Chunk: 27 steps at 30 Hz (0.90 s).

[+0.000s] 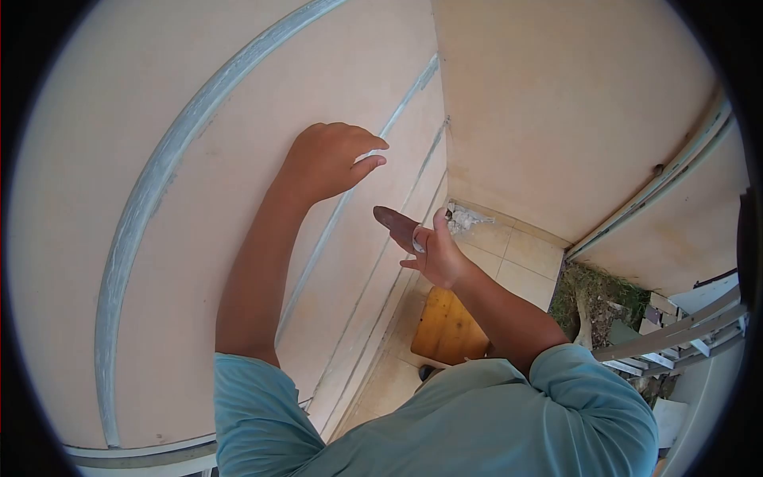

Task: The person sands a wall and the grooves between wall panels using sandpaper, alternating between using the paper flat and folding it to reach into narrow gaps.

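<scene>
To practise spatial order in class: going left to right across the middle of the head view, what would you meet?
Curved grey-blue wall strip, left hand, right hand, grass.

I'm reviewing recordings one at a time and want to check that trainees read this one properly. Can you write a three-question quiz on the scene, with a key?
1. Which hand has the dark, elongated item?
A) left
B) right hand
C) neither

2. True or false: the thumb tip of the left hand is pressed tight against its fingertips.

3. Fill in the blank: near the white crumpled material, the floor is covered with pale ____.

Key: 1. B; 2. False, a gap shows between them; 3. tiles
</scene>
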Tool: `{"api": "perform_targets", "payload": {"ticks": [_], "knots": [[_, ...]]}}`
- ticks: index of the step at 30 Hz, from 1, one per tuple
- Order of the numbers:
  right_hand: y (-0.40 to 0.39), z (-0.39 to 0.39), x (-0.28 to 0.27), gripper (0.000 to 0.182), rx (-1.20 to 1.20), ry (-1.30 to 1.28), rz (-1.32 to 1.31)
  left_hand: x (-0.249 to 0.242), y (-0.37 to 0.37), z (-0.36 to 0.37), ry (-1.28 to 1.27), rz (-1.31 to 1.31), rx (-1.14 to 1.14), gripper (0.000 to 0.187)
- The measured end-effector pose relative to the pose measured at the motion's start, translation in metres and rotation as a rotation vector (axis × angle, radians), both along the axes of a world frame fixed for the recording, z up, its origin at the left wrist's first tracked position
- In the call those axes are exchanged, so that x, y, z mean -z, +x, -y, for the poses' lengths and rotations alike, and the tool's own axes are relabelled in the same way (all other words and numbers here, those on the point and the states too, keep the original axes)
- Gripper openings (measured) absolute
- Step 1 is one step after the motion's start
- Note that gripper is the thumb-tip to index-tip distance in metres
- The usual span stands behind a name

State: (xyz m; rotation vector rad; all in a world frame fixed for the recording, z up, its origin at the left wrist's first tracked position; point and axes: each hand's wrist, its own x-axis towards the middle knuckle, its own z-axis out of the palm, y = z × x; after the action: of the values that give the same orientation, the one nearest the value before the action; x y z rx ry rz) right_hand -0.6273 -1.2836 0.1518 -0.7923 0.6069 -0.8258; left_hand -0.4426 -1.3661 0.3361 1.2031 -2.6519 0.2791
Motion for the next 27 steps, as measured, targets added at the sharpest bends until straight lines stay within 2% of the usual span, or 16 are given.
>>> {"api": "perform_targets", "payload": {"ticks": [1, 3, 4, 6, 8, 9, 11, 15, 17, 19, 21, 22, 24, 25, 26, 27], "knots": [[-0.013, -0.012, -0.005, 0.112, -0.012, 0.011, -0.029, 0.007, -0.001, -0.017, 0.011, -0.029, -0.012, 0.021], [-0.033, -0.034, -0.009, 0.126, -0.016, 0.091, 0.160, 0.031, -0.004, -0.061, 0.193, -0.666, -0.093, 0.022], [-0.037, -0.042, -0.012, 0.128, 0.012, 0.115, 0.177, 0.054, -0.006, -0.080, 0.208, -0.684, -0.119, 0.022], [-0.048, -0.051, -0.004, 0.128, -0.033, 0.130, 0.172, 0.119, -0.013, -0.108, 0.317, -1.146, -0.306, 0.026], [-0.060, -0.059, 0.000, 0.129, -0.090, 0.150, 0.165, 0.166, -0.024, -0.137, 0.583, -1.277, -0.433, 0.030], [-0.064, -0.060, 0.002, 0.129, -0.116, 0.156, 0.149, 0.182, -0.028, -0.150, 0.573, -1.299, -0.455, 0.030], [-0.071, -0.059, 0.010, 0.128, -0.254, 0.216, 0.143, 0.200, -0.041, -0.172, 0.780, -1.405, -0.468, 0.025], [-0.078, -0.049, 0.018, 0.126, -0.452, 0.267, 0.104, 0.207, -0.071, -0.197, 0.443, -1.381, -0.532, 0.017], [-0.089, -0.040, 0.019, 0.122, -0.501, 0.383, 0.105, 0.227, -0.084, -0.198, 0.417, -1.444, -0.379, 0.015], [-0.110, -0.018, 0.042, 0.118, -0.596, 0.425, 0.104, 0.235, -0.113, -0.199, 0.301, -1.503, -0.503, 0.014], [-0.132, 0.000, 0.062, 0.096, -0.697, 0.420, 0.264, 0.244, -0.140, -0.194, 0.230, -1.545, -0.617, 0.014], [-0.142, 0.006, 0.062, 0.096, -0.715, 0.442, 0.256, 0.245, -0.151, -0.191, 0.300, -1.597, -0.710, 0.016], [-0.161, 0.019, 0.059, 0.062, -0.594, 0.203, -0.069, 0.246, -0.174, -0.188, 0.372, -1.662, -0.826, 0.017], [-0.166, 0.025, 0.063, 0.062, -0.621, 0.212, -0.087, 0.235, -0.187, -0.186, 0.496, -1.846, -0.730, 0.019], [-0.168, 0.032, 0.068, 0.051, -0.630, 0.163, -0.079, 0.229, -0.198, -0.186, 0.606, -2.029, -0.611, 0.021], [-0.170, 0.039, 0.072, 0.040, -0.641, 0.109, -0.069, 0.230, -0.206, -0.188, 0.571, -2.058, -0.620, 0.021]]}}
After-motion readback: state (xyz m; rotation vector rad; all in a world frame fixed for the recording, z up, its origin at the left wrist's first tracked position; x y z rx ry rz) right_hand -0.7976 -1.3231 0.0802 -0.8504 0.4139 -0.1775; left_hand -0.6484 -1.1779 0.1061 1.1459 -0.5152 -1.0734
